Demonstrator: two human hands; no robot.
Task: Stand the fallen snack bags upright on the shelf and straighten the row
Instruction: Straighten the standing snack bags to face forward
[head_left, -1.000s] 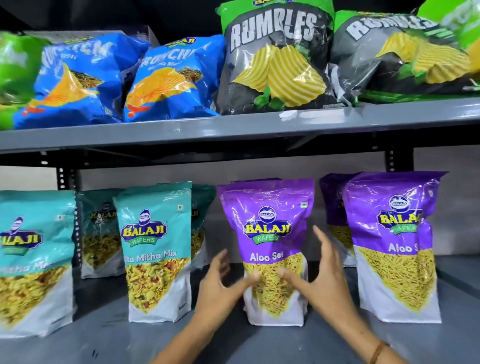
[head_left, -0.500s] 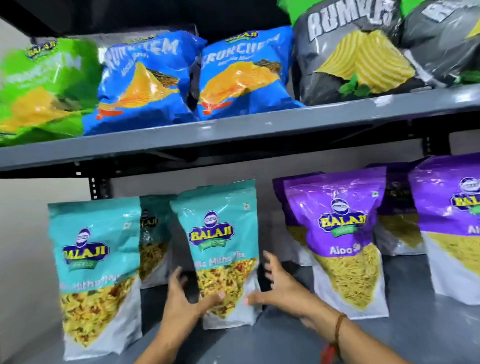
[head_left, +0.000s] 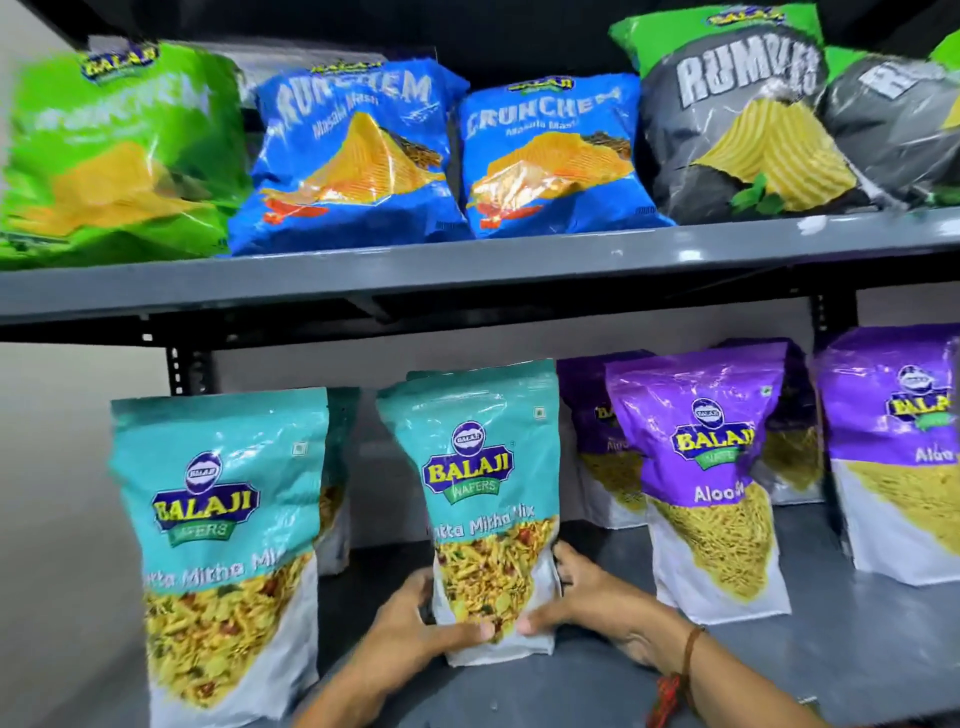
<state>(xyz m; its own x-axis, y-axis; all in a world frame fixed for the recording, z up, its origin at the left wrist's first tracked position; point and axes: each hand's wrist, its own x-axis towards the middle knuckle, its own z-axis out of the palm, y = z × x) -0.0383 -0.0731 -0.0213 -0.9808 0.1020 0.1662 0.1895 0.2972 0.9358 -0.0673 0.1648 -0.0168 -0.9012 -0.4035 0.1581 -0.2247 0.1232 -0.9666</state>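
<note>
1. Grip state: my left hand (head_left: 415, 618) and right hand (head_left: 582, 597) are both closed on the lower part of the teal Khatta Mitha Mix pouch (head_left: 478, 499), one on each side edge, thumbs meeting across the clear window at the front.
2. Pouch position: it stands upright on the lower shelf (head_left: 857, 649), in the near row, between the left teal pouch (head_left: 218, 545) and the purple Aloo Sev pouch (head_left: 711, 483).
3. Handling, as I judge it: the film is glossy and likely slippery; the body is soft and the contents loose and brittle. The weight appears to sit low, so the base is the correct place to hold. Squeezing the window risks crushing the mix.
4. Alignment: the held pouch sits farther back than the left teal pouch. Its front face should probably be brought in line with its neighbours.
5. Surroundings: more teal and purple pouches stand behind the near row. On the upper shelf (head_left: 467, 270), the blue Crunchem bags (head_left: 353, 161) and the Rumbles bags (head_left: 743, 119) lean back.
</note>
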